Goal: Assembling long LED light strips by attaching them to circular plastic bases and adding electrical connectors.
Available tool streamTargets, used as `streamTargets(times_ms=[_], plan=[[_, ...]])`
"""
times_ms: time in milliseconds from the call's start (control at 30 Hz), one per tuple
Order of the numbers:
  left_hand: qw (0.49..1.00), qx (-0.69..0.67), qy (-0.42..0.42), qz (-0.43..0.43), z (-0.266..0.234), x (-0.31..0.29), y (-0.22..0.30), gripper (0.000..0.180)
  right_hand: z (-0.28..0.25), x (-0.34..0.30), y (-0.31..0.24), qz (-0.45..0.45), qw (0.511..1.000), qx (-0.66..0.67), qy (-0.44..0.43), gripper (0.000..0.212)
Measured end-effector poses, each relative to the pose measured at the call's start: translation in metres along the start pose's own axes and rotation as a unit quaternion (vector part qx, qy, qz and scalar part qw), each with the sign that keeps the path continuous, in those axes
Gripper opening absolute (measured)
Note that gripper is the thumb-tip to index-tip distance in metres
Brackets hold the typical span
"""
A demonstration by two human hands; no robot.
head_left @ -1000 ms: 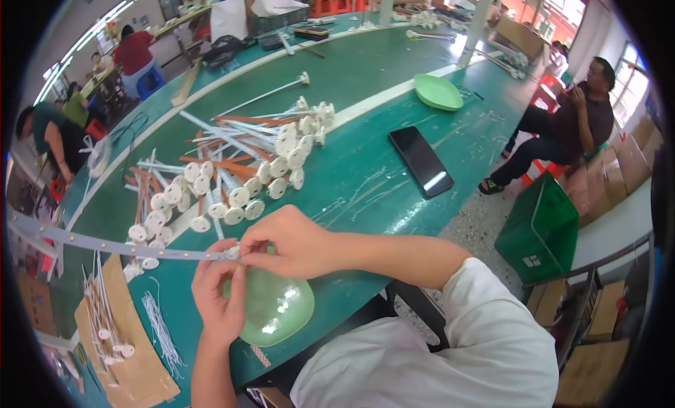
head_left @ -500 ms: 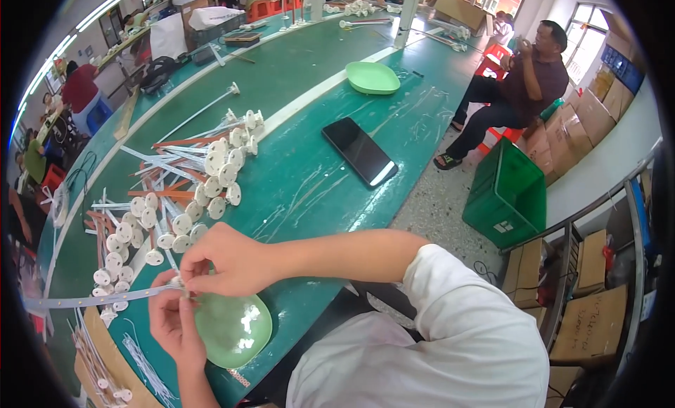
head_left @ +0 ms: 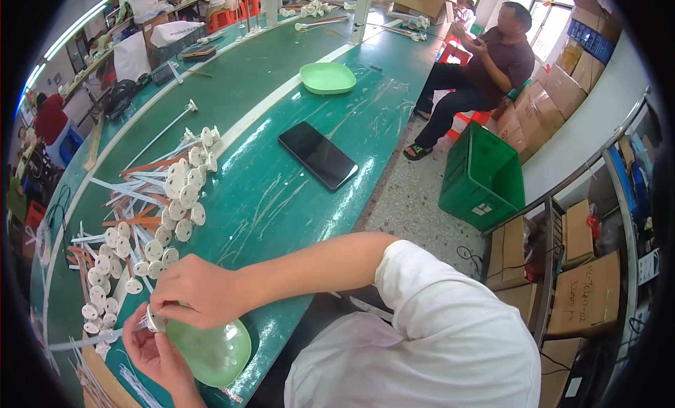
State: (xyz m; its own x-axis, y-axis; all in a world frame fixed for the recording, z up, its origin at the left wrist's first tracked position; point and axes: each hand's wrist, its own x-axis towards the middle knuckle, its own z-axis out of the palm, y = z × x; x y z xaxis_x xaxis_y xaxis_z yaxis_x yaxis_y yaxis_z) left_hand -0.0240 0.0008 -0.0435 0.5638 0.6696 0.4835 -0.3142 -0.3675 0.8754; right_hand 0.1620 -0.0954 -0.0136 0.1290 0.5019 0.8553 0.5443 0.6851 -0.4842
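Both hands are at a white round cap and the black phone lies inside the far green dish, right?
Not quite: in the head view, the black phone lies on the green tabletop, not inside the far green dish. The left hand and right hand are at a white round cap.

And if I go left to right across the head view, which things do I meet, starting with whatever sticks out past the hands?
Pale strip → left hand → right hand → phone → green crate.
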Motion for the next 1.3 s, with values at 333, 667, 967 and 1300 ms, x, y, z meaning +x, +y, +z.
streamTargets(times_ms=[333,667,967,1300], plan=[[0.998,-0.055,0.014,-0.003,0.009,-0.002,0.007,0.047,0.001,-0.001,-0.001,-0.061,0.997,-0.029,0.031,0.011],[0.997,-0.045,0.035,-0.046,-0.003,-0.004,0.003,0.043,0.006,-0.004,0.002,-0.055,0.998,-0.034,-0.010,0.012],[0.998,-0.055,-0.002,-0.029,-0.005,0.000,0.000,0.045,0.006,-0.008,0.005,-0.046,0.998,-0.042,-0.015,0.010],[0.997,0.052,0.040,-0.027,0.000,0.002,0.009,0.038,0.014,-0.010,0.007,-0.055,0.998,-0.042,0.008,0.008]])
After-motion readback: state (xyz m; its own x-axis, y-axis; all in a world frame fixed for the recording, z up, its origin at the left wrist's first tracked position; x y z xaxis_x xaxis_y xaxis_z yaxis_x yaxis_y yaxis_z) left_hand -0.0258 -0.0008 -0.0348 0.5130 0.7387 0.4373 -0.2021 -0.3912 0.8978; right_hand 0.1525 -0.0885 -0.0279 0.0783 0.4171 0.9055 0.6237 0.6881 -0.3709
